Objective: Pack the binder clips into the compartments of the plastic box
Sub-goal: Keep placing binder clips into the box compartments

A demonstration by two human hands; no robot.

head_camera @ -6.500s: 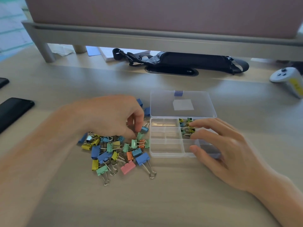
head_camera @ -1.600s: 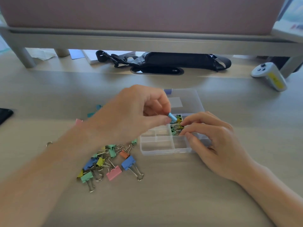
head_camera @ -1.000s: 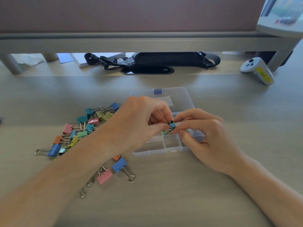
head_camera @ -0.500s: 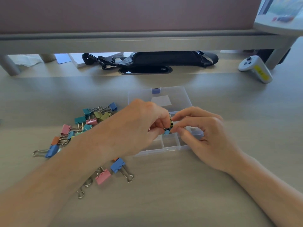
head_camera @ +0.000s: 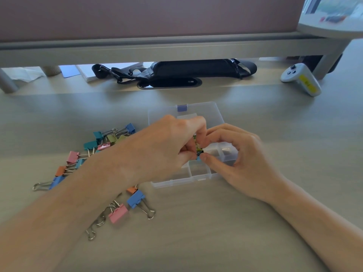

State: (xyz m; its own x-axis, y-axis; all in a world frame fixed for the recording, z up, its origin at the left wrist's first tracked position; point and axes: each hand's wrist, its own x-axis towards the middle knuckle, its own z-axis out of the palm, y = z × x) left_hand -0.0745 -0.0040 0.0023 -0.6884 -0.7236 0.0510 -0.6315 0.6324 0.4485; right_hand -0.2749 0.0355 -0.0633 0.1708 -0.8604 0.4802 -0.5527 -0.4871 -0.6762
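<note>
A clear plastic box [head_camera: 198,174] with its lid folded back lies open in the middle of the desk. My left hand [head_camera: 167,148] and my right hand [head_camera: 235,156] meet over its middle compartments. Their fingertips pinch a small blue binder clip [head_camera: 198,158] just above a compartment that holds several small clips [head_camera: 198,149]. Both hands hide most of that compartment. Loose coloured binder clips [head_camera: 94,148] lie scattered left of the box. A blue clip [head_camera: 136,199] and a pink clip [head_camera: 118,213] lie near its front left corner.
A raised shelf [head_camera: 157,48] spans the back of the desk. Under it lie a black bag with straps [head_camera: 186,70], papers [head_camera: 86,72] and a cable slot [head_camera: 169,83]. A white controller [head_camera: 300,79] rests at the back right.
Both hands have kept pinching the small blue clip over the box and have pressed it slightly lower into the compartment. The view has shifted a little.
</note>
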